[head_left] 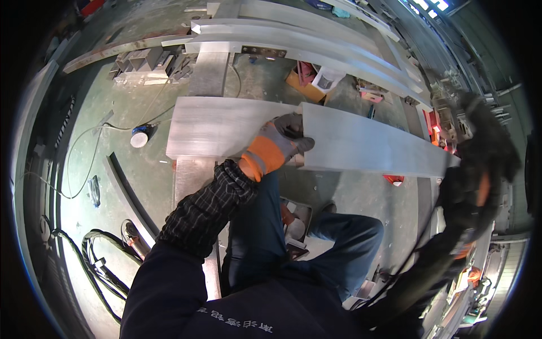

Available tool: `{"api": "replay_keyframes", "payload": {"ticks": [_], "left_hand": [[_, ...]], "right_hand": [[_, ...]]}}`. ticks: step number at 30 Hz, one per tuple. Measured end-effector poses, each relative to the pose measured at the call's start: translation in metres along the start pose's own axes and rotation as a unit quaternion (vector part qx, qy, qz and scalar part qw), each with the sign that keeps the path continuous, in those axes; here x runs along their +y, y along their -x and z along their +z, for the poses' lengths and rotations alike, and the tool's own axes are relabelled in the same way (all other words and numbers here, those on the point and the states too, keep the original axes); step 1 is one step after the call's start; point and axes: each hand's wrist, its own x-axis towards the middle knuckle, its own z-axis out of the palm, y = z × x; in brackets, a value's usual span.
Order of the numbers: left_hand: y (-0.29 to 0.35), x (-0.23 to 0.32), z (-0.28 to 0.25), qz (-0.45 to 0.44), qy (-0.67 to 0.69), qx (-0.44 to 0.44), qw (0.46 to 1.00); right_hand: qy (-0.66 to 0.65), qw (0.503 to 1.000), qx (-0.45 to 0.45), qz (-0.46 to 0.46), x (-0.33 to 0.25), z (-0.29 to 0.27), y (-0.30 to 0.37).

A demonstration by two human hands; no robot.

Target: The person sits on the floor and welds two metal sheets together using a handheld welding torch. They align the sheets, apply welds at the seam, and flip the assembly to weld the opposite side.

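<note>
Two pale metal beams lie across in front of me, a left beam [214,127] and a right beam [367,138], their ends meeting near the middle. My left hand [276,146], in a grey and orange work glove, is closed at that joint. Its fingers curl round the end edge of the right beam, with the thumb against its face. At the far right my right hand [480,175] is raised near the right beam's outer end. It is dark and smeared by motion, a bit of orange showing, and I cannot make out its fingers or anything in them.
Long metal profiles [293,42] lie beyond the beams. An open cardboard box [307,82] sits on the floor there. Metal offcuts [144,62] are stacked at the far left. Black cables [101,271] and a round blue and white item [140,137] lie on the left floor.
</note>
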Motion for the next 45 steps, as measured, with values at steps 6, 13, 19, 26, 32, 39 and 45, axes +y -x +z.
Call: {"api": "replay_keyframes", "payload": {"ticks": [6,13,19,26,32,39,45], "left_hand": [[0.002,-0.004,-0.005,0.036,-0.070,0.018,0.997],[0.005,0.002,0.000,0.034,-0.059,0.029,0.997],[-0.002,-0.012,-0.001,0.061,-0.043,0.004,0.997],[-0.007,-0.018,-0.001,0.061,-0.167,0.006,0.984],[-0.007,-0.027,0.002,0.059,-0.059,0.010,0.996],[-0.003,-0.009,-0.001,0.061,-0.142,-0.002,0.988],[-0.008,-0.031,0.002,0.057,-0.068,0.002,0.996]], "right_hand": [[-0.165,0.968,-0.014,0.190,0.092,0.130,0.024],[-0.039,0.975,-0.039,0.217,0.111,0.152,0.032],[-0.090,0.946,-0.048,0.309,0.116,0.156,0.025],[-0.099,0.943,-0.038,0.316,0.119,0.155,0.024],[-0.118,0.937,-0.044,0.327,0.122,0.152,0.023],[-0.105,0.941,-0.034,0.320,0.123,0.153,0.025],[-0.078,0.943,-0.023,0.323,0.122,0.158,0.026]]}}
